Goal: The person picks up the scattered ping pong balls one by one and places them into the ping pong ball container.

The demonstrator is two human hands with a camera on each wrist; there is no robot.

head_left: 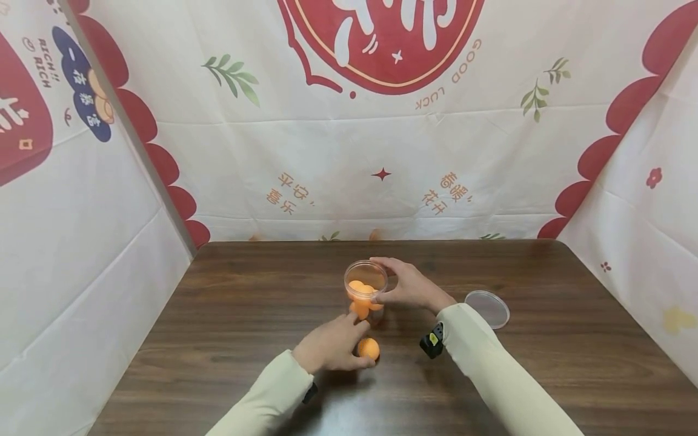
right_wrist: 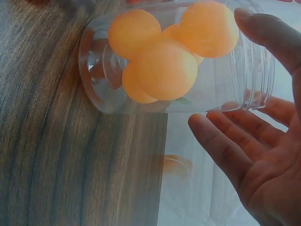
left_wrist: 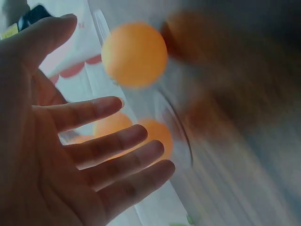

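An orange ping-pong ball (head_left: 368, 349) rests on the wooden table in front of a clear plastic jar (right_wrist: 211, 89). My left hand (head_left: 334, 346) reaches around this ball, thumb on the near side. In the left wrist view the left hand's fingers (left_wrist: 127, 181) are spread and fairly straight, with the loose ball (left_wrist: 135, 55) just past them. Several more orange ping-pong balls (right_wrist: 163, 70) lie inside the upright jar. My right hand (head_left: 411, 286) holds the jar near its open mouth, thumb on one side and fingers on the other.
A clear round lid (head_left: 488, 309) lies flat on the table to the right of the jar, close to the right forearm. The brown wooden table (head_left: 245, 303) ends at a printed white cloth (head_left: 338, 151) at the back, with more cloth at both sides.
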